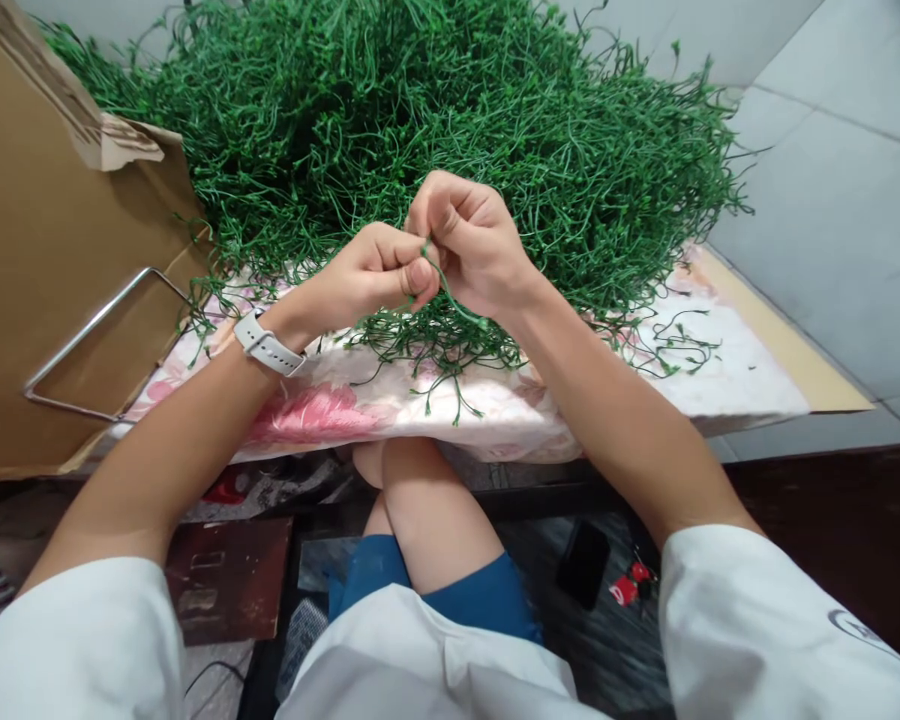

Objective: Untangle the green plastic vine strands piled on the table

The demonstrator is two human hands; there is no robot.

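Note:
My left hand (381, 272), with a white watch band (268, 345) at its wrist, pinches a thin green plastic stem (450, 288) between thumb and forefinger. Right against it, my right hand (474, 238) is closed, its fingers curled at the upper end of the same stem. The exact grip of the right fingertips is partly hidden. Behind and around both hands rises a big heap of green artificial stems (435, 110) with small budded tips. A loose bunch of stems (450, 345) lies just below the hands on the flowered cloth (322, 410).
On the left stands a cardboard box (52, 270) with a metal wire frame (90, 325) against it. A few stray stems (675, 345) lie at the right. Below, a dark phone (583, 563) and a red item (630, 585) rest beside my legs. Tiled wall (832, 220) bounds the right.

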